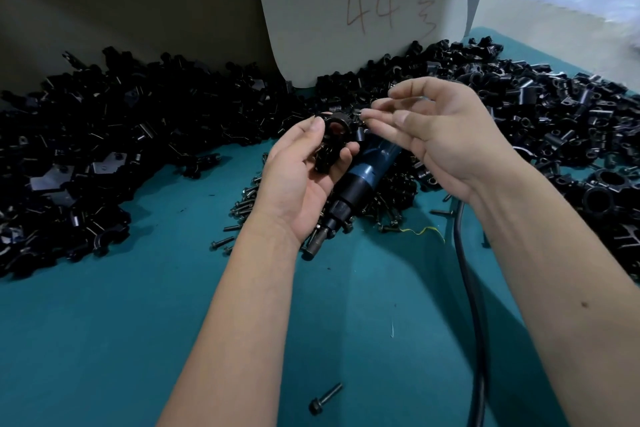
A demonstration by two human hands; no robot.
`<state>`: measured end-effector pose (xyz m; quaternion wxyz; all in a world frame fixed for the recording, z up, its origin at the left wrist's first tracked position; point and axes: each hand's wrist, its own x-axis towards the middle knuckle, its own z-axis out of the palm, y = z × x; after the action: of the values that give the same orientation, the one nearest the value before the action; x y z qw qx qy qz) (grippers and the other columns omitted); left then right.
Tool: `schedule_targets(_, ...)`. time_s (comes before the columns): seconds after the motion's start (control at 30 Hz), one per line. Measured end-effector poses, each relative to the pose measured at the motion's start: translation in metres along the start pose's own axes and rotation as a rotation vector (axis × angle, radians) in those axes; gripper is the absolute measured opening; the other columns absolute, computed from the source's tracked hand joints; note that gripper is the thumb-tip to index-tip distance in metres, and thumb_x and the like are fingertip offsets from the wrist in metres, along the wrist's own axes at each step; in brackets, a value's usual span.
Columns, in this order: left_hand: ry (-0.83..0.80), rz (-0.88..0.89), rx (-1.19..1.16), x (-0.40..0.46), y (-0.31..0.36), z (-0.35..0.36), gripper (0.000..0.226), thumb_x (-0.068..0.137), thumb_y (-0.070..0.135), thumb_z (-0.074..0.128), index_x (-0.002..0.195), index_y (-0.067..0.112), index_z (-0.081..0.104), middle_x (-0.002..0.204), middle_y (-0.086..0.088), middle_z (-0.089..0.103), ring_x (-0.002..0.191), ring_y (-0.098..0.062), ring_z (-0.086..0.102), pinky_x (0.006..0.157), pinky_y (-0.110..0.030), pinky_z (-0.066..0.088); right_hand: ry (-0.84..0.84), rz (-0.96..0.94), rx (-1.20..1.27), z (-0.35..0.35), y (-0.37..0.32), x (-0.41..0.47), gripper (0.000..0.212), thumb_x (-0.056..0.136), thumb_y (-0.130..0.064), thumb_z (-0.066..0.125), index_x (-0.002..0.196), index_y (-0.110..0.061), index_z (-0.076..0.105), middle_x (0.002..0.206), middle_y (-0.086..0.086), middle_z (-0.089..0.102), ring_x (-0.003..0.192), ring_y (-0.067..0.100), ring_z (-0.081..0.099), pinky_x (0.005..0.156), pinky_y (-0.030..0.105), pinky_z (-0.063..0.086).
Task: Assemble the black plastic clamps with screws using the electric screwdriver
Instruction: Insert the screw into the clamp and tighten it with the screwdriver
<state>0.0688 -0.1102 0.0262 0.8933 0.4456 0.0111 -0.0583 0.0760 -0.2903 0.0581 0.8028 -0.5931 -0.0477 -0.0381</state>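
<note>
Clamp (333,139): light, stiff plastic — left hand (304,177) grips its ring body
Screw (360,113): small, slippery — right hand (429,135) pinches it at fingertips

**What the view hides or cuts off**

The electric screwdriver (367,177) lies on the tabletop (138,322) under both hands — its rear end is covered by the right hand (436,135), and part of its body by the left hand (304,177). Its black cable (474,322) runs off the bottom edge. The lower part of the black clamp (332,139) sits behind the left hand's fingers. Whatever the right hand's fingertips pinch beside the clamp is too small and dark to tell. The heap of black parts (104,135) is cut off at the left edge, and the heap on the right (571,121) at the right edge. The screw pile (391,204) is partly hidden by the left wrist and the screwdriver. The card (363,10) marked "44" carries a further mark — unreadable.
</note>
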Motion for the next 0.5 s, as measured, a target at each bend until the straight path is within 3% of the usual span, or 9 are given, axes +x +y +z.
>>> schedule_targets(0.07,0.02,0.038,0.039,0.001,-0.001,0.0,0.025,0.104,0.019,0.062,0.122,0.002,0.068,0.102,-0.012,0.077,0.079,-0.02,0.072,0.07,-0.026,0.059,0.054,-0.038,-0.048,0.001,0.0,0.001,0.011,0.104,0.007,0.051,0.103,0.006,0.062,0.106,0.026,0.069,0.097,0.031,0.078,0.085,0.032,0.063)
schedule_targets(0.13,0.006,0.077,0.089,0.001,-0.002,0.001,0.021,0.104,0.019,0.063,0.118,0.007,0.072,0.1,-0.008,0.077,0.077,-0.017,0.072,0.069,-0.024,0.059,0.105,-0.067,-0.119,0.002,0.001,0.001,0.018,0.106,-0.005,0.055,0.097,0.005,0.066,0.095,0.023,0.073,0.086,0.028,0.079,0.074,0.028,0.063)
schedule_targets(0.27,-0.057,0.114,0.172,0.0,-0.004,0.005,0.023,0.101,0.016,0.065,0.122,0.008,0.073,0.102,-0.008,0.077,0.073,-0.016,0.07,0.068,-0.021,0.057,0.129,-0.213,-0.261,0.007,0.001,0.001,0.019,0.102,-0.018,0.067,0.086,-0.01,0.075,0.081,0.002,0.076,0.069,0.013,0.069,0.059,0.024,0.057)
schedule_targets(0.37,-0.082,0.145,0.235,-0.001,-0.009,0.008,0.023,0.1,0.012,0.067,0.121,0.01,0.074,0.108,-0.01,0.077,0.078,-0.018,0.071,0.069,-0.022,0.057,0.098,-0.304,-0.313,0.011,0.003,0.001,0.01,0.095,-0.019,0.075,0.086,-0.018,0.08,0.076,-0.005,0.074,0.068,0.006,0.061,0.064,0.022,0.053)
schedule_targets(0.5,-0.107,0.189,0.283,-0.002,-0.01,0.008,0.022,0.1,0.014,0.068,0.12,0.017,0.075,0.109,-0.006,0.079,0.087,-0.016,0.073,0.072,-0.023,0.058,-0.011,-0.293,-0.323,0.014,0.009,0.0,0.007,0.092,-0.013,0.078,0.089,-0.018,0.082,0.08,-0.001,0.078,0.076,0.006,0.068,0.074,0.02,0.053)
